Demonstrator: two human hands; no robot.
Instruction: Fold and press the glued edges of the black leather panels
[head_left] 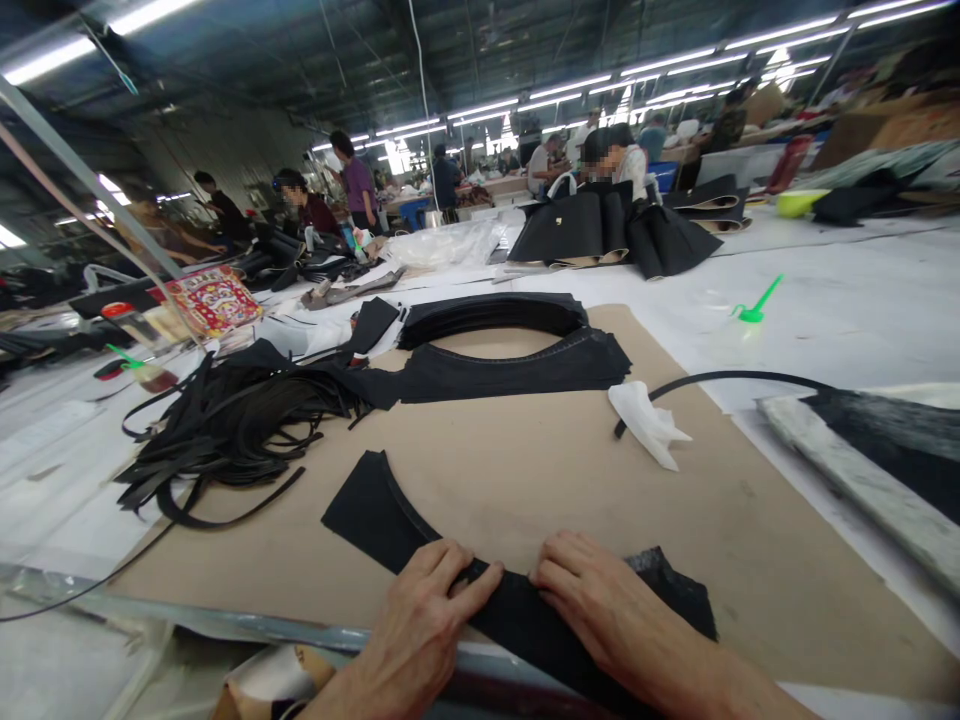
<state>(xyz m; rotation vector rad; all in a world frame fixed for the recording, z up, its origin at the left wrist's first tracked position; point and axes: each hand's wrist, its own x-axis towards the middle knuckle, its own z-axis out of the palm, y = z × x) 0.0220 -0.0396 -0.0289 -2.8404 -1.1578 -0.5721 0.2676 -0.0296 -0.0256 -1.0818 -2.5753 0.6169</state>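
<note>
A curved black piece of material (367, 510) lies across the tan board near the table's front edge. My left hand (439, 590) is closed on its inner curved edge, thumb and fingers pressed at the rim. A short way to the right, my right hand (589, 590) has its fingers curled down on the same edge. The right end of the piece (675, 590) shows a rougher, greyish patch beyond my right hand. Past my hands, a stack of similar curved black pieces (517, 365) rests on the board.
Loose black strips (247, 420) are heaped on the left. White crumpled tissue (649, 425) lies by a black strip (742, 376) on the right. Farther right stand a green-nozzled bottle (750, 315) and a pale slab (847, 480). Several people work in the background.
</note>
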